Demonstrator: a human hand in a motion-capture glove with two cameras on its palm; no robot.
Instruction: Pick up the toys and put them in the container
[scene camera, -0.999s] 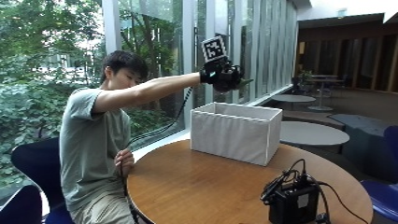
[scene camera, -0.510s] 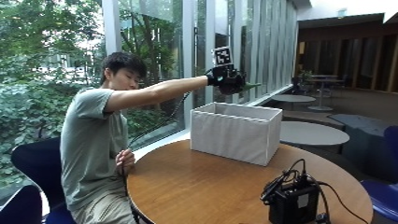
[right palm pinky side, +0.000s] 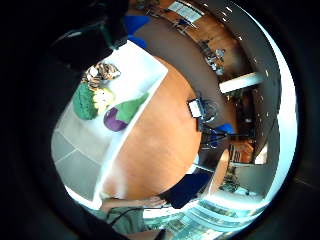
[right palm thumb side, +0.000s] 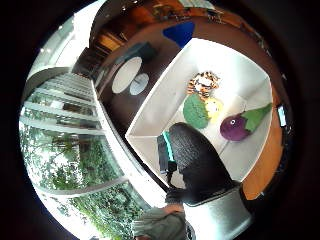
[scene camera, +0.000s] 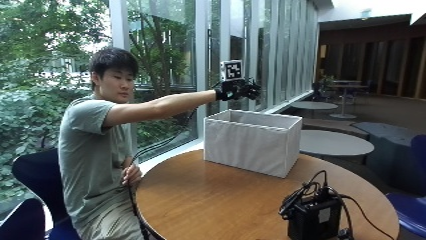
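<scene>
A seated person holds the gloved right hand (scene camera: 239, 90) above the white container (scene camera: 251, 141) on the round worktop (scene camera: 219, 200), its grip curled but empty; directly beneath it, an eggplant toy (right palm thumb side: 235, 126), broccoli toy (right palm thumb side: 195, 111) and tiger toy (right palm thumb side: 204, 81) lie inside.

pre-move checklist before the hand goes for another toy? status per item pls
1. Gloved right hand above the white container, apart from it: ok.
2. Hand free of any toy: cannot tell; a green piece shows beside the glove in the thumb side view.
3. Toys inside the container: ok; eggplant, tiger, green and yellow plush lie on its floor.
4. Container upright on the round table: ok.
5. Toys left on the table: none visible.
</scene>
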